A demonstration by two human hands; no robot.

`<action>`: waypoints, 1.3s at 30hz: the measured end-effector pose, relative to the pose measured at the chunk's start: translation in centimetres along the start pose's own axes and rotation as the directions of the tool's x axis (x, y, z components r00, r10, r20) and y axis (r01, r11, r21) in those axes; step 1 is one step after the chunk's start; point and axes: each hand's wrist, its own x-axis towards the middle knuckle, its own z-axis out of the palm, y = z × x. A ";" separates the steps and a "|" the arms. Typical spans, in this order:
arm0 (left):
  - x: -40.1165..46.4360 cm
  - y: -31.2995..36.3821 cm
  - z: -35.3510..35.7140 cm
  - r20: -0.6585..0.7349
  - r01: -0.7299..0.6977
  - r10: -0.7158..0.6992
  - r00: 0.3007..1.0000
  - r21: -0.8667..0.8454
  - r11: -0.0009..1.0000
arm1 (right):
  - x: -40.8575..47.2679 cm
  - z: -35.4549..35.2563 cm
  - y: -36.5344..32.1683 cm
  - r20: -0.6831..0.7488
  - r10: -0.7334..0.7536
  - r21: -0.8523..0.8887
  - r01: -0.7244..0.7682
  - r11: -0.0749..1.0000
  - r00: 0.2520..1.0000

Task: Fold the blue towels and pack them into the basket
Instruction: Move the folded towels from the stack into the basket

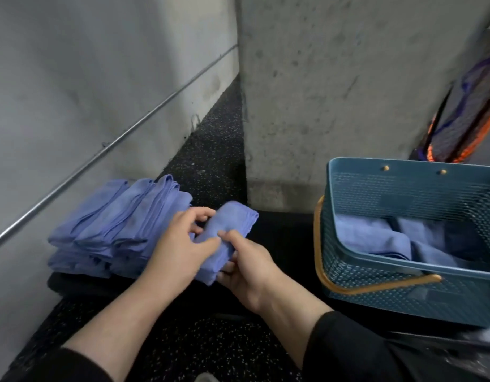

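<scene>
Both hands hold 1 folded blue towel [227, 238] above the dark floor, between the towel stack [114, 227] and the basket [403, 244]. The left hand [180, 244] curls over its left edge; the right hand [246, 266] pinches the near end. Keep the edges aligned (layers slip easily), then carry it right and lay it flat beside the towels already in the basket [373, 238].
</scene>
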 end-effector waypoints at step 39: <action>2.2 19.7 16.1 0.266 -0.354 0.408 0.874 -0.229 0.907 | -15.7 -19.4 -31.0 0.163 -0.056 -0.909 0.127 -0.396 0.985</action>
